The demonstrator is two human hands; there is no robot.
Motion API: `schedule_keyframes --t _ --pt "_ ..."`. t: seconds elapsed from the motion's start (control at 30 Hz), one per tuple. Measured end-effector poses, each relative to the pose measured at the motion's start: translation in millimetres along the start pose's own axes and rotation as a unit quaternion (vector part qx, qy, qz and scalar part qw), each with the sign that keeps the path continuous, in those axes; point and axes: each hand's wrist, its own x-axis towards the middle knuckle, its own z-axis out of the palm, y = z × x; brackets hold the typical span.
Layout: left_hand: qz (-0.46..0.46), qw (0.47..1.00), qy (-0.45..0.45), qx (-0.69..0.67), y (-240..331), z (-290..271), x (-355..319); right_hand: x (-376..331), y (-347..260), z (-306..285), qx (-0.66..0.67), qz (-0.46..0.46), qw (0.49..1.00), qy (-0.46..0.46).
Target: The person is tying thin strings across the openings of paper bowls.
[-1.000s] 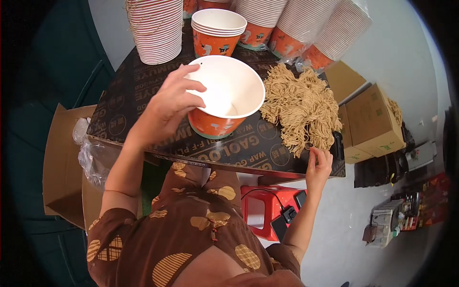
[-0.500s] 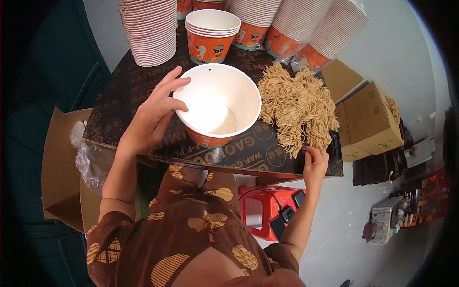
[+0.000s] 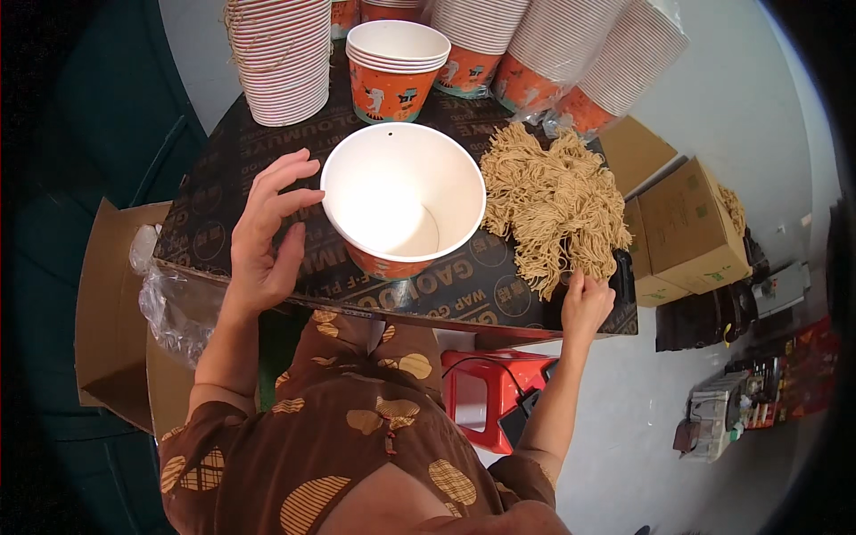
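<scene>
A paper bucket (image 3: 388, 265), white inside and orange outside, stands on the dark printed table near its front edge. One small hole shows in its wall just under the far rim. My left hand (image 3: 267, 236) is open at the bucket's left side, fingers spread. One fingertip is at the rim; whether it touches I cannot tell. To the right lies a heap of tan strings (image 3: 557, 201). My right hand (image 3: 587, 305) is pinched closed at the heap's near end, on strands of it; the fingertips partly hide what they grip.
Behind the bucket stand a short stack of orange buckets (image 3: 388, 89), a tall stack (image 3: 285, 71) with strings hanging on it, and several plastic-wrapped stacks (image 3: 557, 53). Cardboard boxes (image 3: 695, 232) are at the right. A red stool (image 3: 477, 401) is below the table's edge.
My left hand has come off the bucket's rim and moved left, its fingers opening. My right hand's fingers have closed at the near end of the strings. The bucket has barely shifted.
</scene>
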Motion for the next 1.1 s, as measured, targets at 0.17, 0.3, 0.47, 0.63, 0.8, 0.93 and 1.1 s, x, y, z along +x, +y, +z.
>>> schedule_keyframes --t 0.17,0.3,0.47,0.63,0.8,0.93,1.1 --pt "-0.013 1.000 0.014 -0.003 2.5 3.7 -2.4 6.2 -16.7 6.7 -0.027 0.047 0.999 -0.006" --pt "-0.015 1.000 0.016 -0.009 3.4 3.8 -4.4 0.1 -10.1 11.0 0.094 0.049 0.994 0.035" --pt "-0.024 0.999 0.025 -0.007 3.5 3.3 -7.6 -12.2 1.4 9.6 0.142 0.058 0.986 0.062" --pt "-0.025 0.998 0.042 -0.031 3.9 6.9 -8.9 -11.6 4.3 3.0 0.124 0.059 0.987 0.079" --pt "-0.026 0.998 0.045 -0.029 5.9 6.2 -10.2 -4.2 0.7 -9.8 0.101 -0.077 0.990 0.068" --pt "-0.024 0.998 0.044 -0.029 5.8 5.6 -11.4 7.6 -4.9 -18.0 0.040 -0.187 0.981 0.037" --pt "-0.019 0.999 0.041 -0.020 8.6 3.9 -12.0 16.8 0.7 -13.3 0.038 -0.213 0.976 -0.006"
